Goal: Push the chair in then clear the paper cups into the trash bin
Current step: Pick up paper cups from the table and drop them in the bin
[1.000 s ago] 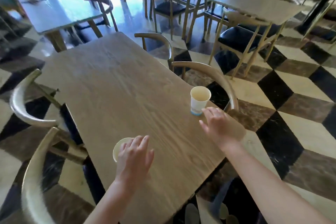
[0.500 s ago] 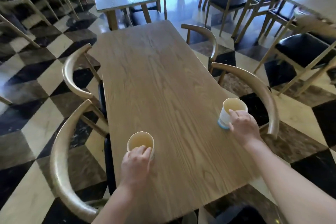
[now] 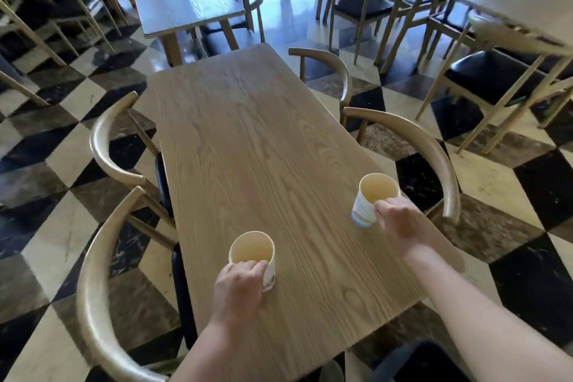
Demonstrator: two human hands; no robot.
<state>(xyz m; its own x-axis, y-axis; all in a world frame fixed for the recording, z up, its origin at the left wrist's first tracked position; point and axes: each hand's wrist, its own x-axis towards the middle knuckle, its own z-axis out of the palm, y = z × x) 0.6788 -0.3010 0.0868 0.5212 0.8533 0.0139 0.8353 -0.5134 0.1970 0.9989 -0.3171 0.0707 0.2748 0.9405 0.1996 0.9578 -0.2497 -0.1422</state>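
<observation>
Left hand (image 3: 237,284) wraps near cup (image 3: 252,254) on the table (image 3: 263,139); lift straight, don't crush. Right hand (image 3: 400,220) pinches far cup (image 3: 373,198), tilted by the table's edge; level it. Bin unseen.

Two bare forearms, no sleeves, left grip (image 3: 238,284), right grip (image 3: 400,220), both ungloved

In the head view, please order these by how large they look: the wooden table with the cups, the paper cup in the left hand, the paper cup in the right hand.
1. Wooden table, by far the largest.
2. and 3. Left-hand cup and right-hand cup: they look about alike. The left one appears slightly bigger, but it is nearer the camera, so I do not rank them.
</observation>
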